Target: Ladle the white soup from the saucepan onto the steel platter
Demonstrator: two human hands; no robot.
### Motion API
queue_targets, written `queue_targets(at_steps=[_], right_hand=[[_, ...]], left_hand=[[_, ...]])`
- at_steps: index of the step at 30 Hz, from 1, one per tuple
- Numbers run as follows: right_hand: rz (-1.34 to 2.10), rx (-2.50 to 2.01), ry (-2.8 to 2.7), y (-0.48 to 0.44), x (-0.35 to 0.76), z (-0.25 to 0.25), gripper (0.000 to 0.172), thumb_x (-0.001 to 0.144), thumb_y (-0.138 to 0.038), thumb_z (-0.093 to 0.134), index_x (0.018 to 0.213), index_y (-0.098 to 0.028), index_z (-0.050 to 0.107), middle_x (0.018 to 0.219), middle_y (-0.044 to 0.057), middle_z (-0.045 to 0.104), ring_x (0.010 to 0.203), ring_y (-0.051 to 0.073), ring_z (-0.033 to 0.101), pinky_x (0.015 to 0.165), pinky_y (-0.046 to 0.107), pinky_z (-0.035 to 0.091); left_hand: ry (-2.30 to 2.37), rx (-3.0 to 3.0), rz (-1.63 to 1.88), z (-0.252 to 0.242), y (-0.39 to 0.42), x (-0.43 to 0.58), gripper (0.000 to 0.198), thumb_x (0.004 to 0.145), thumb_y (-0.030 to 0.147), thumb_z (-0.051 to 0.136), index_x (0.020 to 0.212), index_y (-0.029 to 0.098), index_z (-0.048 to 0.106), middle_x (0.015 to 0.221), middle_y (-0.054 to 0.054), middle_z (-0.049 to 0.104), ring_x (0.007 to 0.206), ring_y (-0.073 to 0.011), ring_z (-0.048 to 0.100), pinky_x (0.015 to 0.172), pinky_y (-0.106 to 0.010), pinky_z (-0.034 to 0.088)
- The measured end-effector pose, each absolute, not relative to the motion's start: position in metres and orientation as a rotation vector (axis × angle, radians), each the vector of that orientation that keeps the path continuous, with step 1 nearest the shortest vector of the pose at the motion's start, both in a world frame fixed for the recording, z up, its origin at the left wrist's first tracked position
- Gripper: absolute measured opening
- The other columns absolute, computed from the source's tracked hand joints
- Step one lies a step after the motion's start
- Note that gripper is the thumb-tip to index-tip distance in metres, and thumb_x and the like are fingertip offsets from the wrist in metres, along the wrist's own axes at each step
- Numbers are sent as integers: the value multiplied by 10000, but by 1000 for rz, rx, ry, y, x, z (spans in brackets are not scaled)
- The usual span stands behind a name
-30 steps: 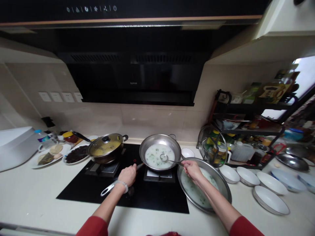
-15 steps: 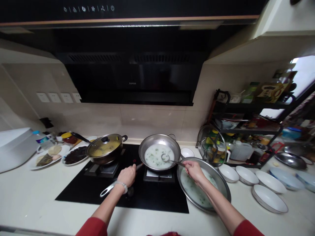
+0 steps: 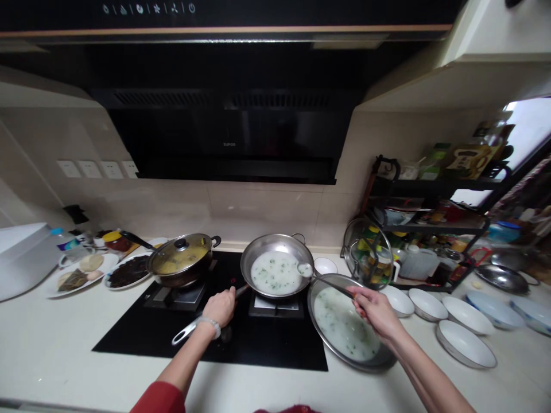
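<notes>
The stove (image 3: 267, 350) is black. The silver middle pan (image 3: 297, 246) has white soup (image 3: 275, 272) with green specks. The silver basin (image 3: 381, 361) on the right matches. The left sleeve (image 3: 161, 398) is red. The far-left jar lid (image 3: 112, 236) is yellow. The nearest right bowl (image 3: 466, 343) is white.

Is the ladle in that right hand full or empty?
Not empty: pale liquid shows in the bowl of the ladle. Whether it's full to the brim, I cannot tell.
</notes>
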State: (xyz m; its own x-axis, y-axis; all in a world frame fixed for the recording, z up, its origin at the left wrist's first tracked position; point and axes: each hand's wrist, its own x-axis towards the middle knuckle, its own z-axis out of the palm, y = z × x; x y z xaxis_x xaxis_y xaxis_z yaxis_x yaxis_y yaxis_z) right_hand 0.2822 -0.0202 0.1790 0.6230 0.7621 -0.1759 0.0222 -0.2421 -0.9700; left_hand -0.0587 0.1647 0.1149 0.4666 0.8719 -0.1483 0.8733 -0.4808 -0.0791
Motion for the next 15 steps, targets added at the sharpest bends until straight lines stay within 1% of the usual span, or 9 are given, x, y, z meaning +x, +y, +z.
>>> queue_targets(at_steps=[5, 7, 9, 10, 12, 13, 15], right_hand=[[764, -1727, -533, -55, 307, 170, 456, 606, -361, 574, 986, -112, 617, 514, -51, 501, 410, 80, 414, 394, 203, 253], [712, -1804, -572, -66, 318, 157, 449, 627, -382, 538, 975, -112, 622, 516, -27, 535, 420, 109, 460, 405, 229, 319], [604, -1911, -688, -76, 329, 141, 415, 654, -392, 485, 927, -124, 645, 518, 12, 583, 466, 158, 541, 456, 269, 411], [524, -1970, -781, -80, 334, 132, 394, 668, -390, 465, 901, -140, 661, 556, 41, 629, 519, 186, 593, 499, 289, 452], [350, -2084, -989, -89, 340, 117, 356, 681, -367, 441, 854, -174, 686, 718, 94, 718, 688, 238, 676, 622, 321, 510], [274, -2133, -1093, -93, 341, 110, 352, 690, -353, 431, 855, -186, 693, 796, 106, 737, 760, 252, 692, 675, 326, 519], [158, -2208, -1285, -101, 341, 101, 363, 708, -318, 418, 905, -200, 699, 912, 112, 744, 843, 256, 699, 731, 317, 520]], left_hand=[[1593, 2685, -242, 118, 162, -58, 337, 906, 259, 342, 1172, 113, 489, 1023, -179, 662, 933, -289, 663, 763, -392, 498], [1591, 2685, -239, 118, 162, -58, 333, 904, 255, 347, 1168, 111, 491, 1017, -178, 664, 923, -291, 666, 754, -393, 500], [1589, 2686, -241, 119, 162, -58, 329, 901, 250, 357, 1170, 114, 488, 1022, -177, 663, 927, -290, 665, 756, -389, 500], [1589, 2687, -240, 119, 162, -58, 325, 900, 246, 361, 1171, 117, 487, 1024, -177, 663, 930, -288, 665, 758, -385, 499], [1591, 2685, -241, 118, 162, -58, 318, 902, 242, 363, 1169, 122, 486, 1026, -176, 663, 933, -282, 666, 759, -380, 498], [1593, 2686, -242, 118, 162, -58, 318, 904, 244, 360, 1171, 122, 483, 1028, -178, 661, 934, -280, 665, 760, -380, 497], [1599, 2686, -250, 118, 163, -58, 326, 909, 253, 352, 1179, 121, 478, 1035, -183, 658, 935, -279, 664, 763, -381, 496]])
